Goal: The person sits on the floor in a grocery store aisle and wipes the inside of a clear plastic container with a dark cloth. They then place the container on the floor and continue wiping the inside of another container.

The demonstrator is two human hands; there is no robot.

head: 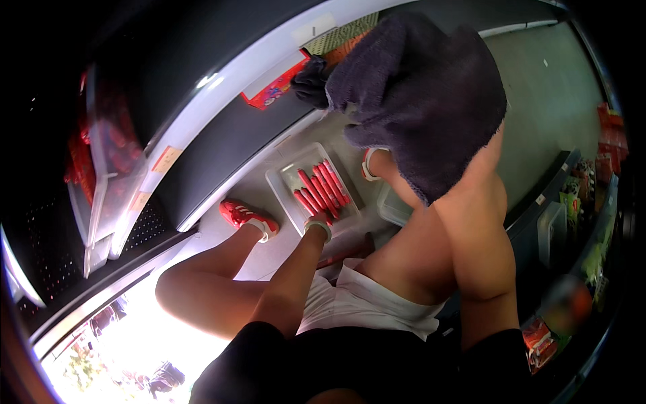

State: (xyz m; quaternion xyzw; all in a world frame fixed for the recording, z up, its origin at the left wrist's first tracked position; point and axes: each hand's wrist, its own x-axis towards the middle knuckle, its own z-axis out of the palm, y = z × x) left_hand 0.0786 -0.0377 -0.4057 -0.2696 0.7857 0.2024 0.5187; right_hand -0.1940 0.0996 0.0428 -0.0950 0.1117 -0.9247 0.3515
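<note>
A clear plastic bin (275, 177) stands on the floor between my feet, with several red-wrapped sticks (323, 187), like sausages, lying side by side in it. My left hand (318, 220), with a pale band at the wrist, reaches over the bin's near edge to the sticks' lower ends. Its fingers are mostly hidden, so I cannot tell whether they grip one. A dark purple-grey towel (429, 101) covers my right hand, raised beyond my right knee. Only the forearm shows below the cloth, and the hand's grip is hidden.
Dark shelving with a pale front edge (232, 70) curves along the left and top. On a low shelf sits a red box (272, 86) beside a crumpled dark cloth (310, 81). Another clear plastic container (393, 204) is beside my right leg. Packaged goods (570, 194) line the right shelves.
</note>
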